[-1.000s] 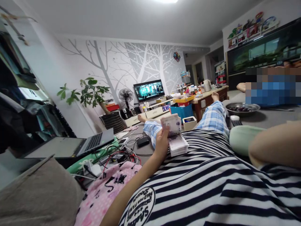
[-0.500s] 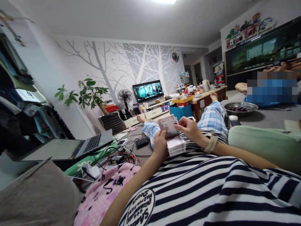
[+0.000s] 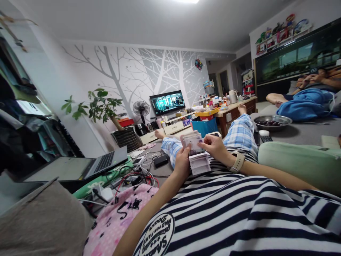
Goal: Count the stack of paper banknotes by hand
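A fanned stack of pale pinkish banknotes (image 3: 199, 164) is folded over in my left hand (image 3: 183, 160), its thumb lying across the front of the notes. The lower part of the stack hangs down over my striped shirt. My right hand (image 3: 214, 147) pinches the right edge of the upper notes between thumb and fingers; how many notes lie in that pinch I cannot tell. A light-coloured watch (image 3: 238, 161) is on my right wrist. Both hands are above my lap, in front of my plaid trousers (image 3: 239, 131).
An open laptop (image 3: 106, 161) and tangled cables (image 3: 135, 174) lie to my left. At right are a metal bowl (image 3: 273, 122) of dark round fruit, a remote (image 3: 266, 138) and a green cushion (image 3: 298, 163). Another person (image 3: 314, 81) reclines at far right, under a blue cloth.
The upper notes have tilted and shifted slightly between my hands, and the hanging part looks more spread. Both hands stay at nearly the same place.
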{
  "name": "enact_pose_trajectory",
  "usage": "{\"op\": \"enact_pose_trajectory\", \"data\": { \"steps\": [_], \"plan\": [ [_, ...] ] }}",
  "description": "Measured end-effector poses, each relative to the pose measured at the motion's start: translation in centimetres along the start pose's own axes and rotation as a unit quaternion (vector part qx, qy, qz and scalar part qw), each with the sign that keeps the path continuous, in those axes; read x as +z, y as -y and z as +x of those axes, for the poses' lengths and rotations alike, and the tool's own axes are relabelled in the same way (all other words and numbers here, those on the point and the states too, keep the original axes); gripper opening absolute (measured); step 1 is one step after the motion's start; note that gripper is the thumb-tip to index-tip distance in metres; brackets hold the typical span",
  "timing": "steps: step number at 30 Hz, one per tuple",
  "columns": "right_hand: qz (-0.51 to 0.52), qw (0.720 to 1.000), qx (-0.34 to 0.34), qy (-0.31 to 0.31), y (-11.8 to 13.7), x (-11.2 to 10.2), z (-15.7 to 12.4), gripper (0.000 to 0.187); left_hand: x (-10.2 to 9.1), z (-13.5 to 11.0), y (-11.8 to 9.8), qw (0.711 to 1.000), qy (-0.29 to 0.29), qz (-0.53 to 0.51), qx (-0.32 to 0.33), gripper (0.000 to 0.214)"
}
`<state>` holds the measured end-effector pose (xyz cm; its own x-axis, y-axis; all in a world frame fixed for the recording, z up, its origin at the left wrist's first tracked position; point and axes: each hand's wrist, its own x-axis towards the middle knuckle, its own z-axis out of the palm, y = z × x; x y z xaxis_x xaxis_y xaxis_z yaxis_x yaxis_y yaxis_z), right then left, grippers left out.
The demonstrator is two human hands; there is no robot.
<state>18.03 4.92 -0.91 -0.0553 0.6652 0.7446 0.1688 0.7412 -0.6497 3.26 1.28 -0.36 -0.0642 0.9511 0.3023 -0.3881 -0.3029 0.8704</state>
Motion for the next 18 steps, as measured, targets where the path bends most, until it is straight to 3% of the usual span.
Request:
{"op": "enact_pose_trajectory", "data": {
  "steps": [8,18],
  "plan": [
    [0.024,1.000,0.006,-0.014,-0.1,0.0,0.0,0.035,0.0,-0.1,-0.1,1.000,0.026,0.005,-0.008,0.041],
    [-0.005,0.999,-0.036,-0.007,0.6,-0.4,-0.3,0.032,-0.5,1.0,0.3,0.999,-0.018,-0.039,-0.028,0.034]
  ]
}}
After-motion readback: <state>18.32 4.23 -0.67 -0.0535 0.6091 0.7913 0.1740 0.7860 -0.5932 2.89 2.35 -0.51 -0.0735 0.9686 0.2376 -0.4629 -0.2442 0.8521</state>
